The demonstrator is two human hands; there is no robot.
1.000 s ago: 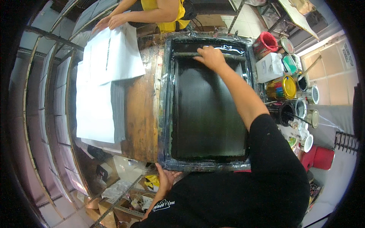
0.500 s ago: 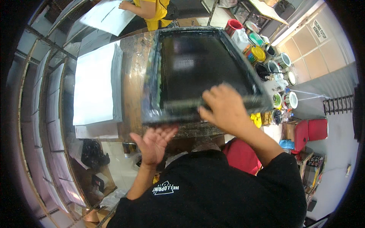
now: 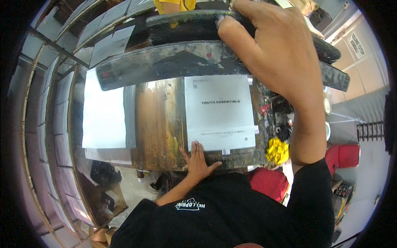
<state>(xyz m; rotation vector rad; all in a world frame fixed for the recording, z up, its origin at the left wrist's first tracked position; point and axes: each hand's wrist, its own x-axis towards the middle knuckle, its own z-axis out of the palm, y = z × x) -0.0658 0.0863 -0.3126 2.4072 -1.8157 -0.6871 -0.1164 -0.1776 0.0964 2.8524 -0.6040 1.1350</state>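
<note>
A white printed sheet (image 3: 221, 120) lies on the worn wooden table, with small pale tabs along its right and near edges. My left hand (image 3: 198, 163) is open, fingers spread, its fingertips on the sheet's lower left edge. Above the sheet, the dark screen-printing frame (image 3: 165, 66) is raised, its near side facing me. Just beyond that side lies a dark, paint-stained bar that looks like a squeegee (image 3: 186, 27). My right hand (image 3: 273, 45) is closed round this bar, thumb on the near face; the other fingers are mostly hidden.
A thick stack of white sheets (image 3: 105, 115) sits on the table's left part. Drying racks (image 3: 62, 144) stand farther left. A crumpled yellow piece (image 3: 276, 151) is at the right table edge, near paint tins. A person in yellow (image 3: 171, 6) stands beyond the frame.
The frame has tilted up off the table, uncovering the printed sheet. My right hand has risen with the bar. My left hand has turned from palm up to palm down, onto the sheet's edge.
</note>
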